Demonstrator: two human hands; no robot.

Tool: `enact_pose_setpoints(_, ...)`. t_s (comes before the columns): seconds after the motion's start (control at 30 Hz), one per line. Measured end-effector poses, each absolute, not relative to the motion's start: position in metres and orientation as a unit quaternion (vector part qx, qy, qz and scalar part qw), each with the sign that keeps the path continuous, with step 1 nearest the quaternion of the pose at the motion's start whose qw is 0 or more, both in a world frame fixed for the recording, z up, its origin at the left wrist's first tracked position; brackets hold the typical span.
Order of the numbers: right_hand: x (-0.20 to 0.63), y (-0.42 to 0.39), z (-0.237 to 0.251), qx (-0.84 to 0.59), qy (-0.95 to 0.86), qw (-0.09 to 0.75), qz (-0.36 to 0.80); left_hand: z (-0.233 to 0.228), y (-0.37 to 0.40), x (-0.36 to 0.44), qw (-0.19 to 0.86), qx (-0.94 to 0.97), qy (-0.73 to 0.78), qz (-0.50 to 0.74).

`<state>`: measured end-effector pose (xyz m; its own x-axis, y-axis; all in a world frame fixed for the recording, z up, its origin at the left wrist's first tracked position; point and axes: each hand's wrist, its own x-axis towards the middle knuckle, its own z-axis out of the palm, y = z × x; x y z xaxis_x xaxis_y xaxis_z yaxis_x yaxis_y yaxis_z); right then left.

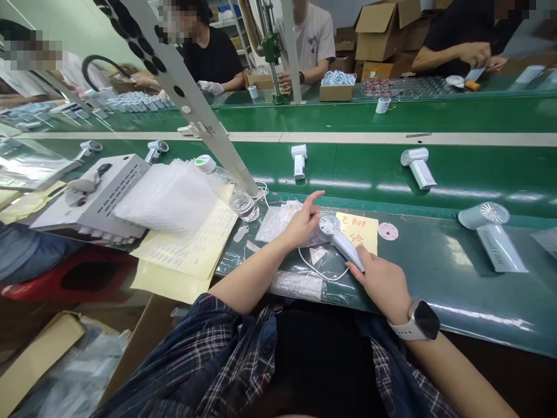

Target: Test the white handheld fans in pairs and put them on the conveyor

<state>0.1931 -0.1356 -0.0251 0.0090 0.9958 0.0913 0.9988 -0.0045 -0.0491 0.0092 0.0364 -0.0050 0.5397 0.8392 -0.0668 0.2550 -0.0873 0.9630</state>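
Observation:
My right hand [383, 283] is closed around the handle end of a pale blue handheld fan [346, 247], shaped like a small hair dryer. Its round, slotted head points up and left. Beside that head is my left hand [303, 223], the index finger stretched out and the other fingers partly curled; I see nothing held in it. A thin white cord [319, 273] loops on the bench below the fan. Under and behind the fan lies a yellow note [368, 229] with red handwriting. Bubble wrap [278, 220] lies by my left wrist, and another piece [296, 285] at the bench edge.
More fans lie on the green conveyor, one [299, 161] ahead and one [418, 167] to the right. A larger fan [496, 238] rests on the bench. Leftward are a water bottle [237, 197], foam sheets [169, 194], a label sheet [187, 249] and a slanted metal post [209, 128]. Co-workers sit opposite.

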Motion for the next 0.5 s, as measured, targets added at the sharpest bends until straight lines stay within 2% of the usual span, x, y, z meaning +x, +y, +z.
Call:
enact_pose_setpoints(0.13,0.190,-0.139,-0.013,-0.675,-0.736,0.055,-0.014,0.010,0.016,0.002,0.193,0.948,0.203,0.151)
enact_pose_setpoints(0.23,0.195,-0.140,-0.002,-0.700,-0.706,0.108,0.013,0.024,0.004,-0.007,-0.016,0.987,0.111,0.117)
enact_pose_setpoints(0.3,0.196,-0.138,0.004,-0.731,-0.627,0.237,0.132,0.036,0.001,-0.010,-0.088,0.981,0.107,0.135)
enact_pose_setpoints(0.37,0.194,-0.133,0.008,-0.700,-0.538,0.363,0.298,0.050,-0.003,-0.010,-0.117,0.975,0.110,0.153)
enact_pose_setpoints(0.43,0.191,-0.128,0.011,-0.645,-0.496,0.417,0.405,0.066,-0.008,-0.006,-0.125,0.973,0.104,0.162)
enact_pose_setpoints(0.5,0.192,-0.126,0.016,-0.635,-0.477,0.437,0.421,0.081,-0.015,-0.001,-0.126,0.973,0.090,0.172)
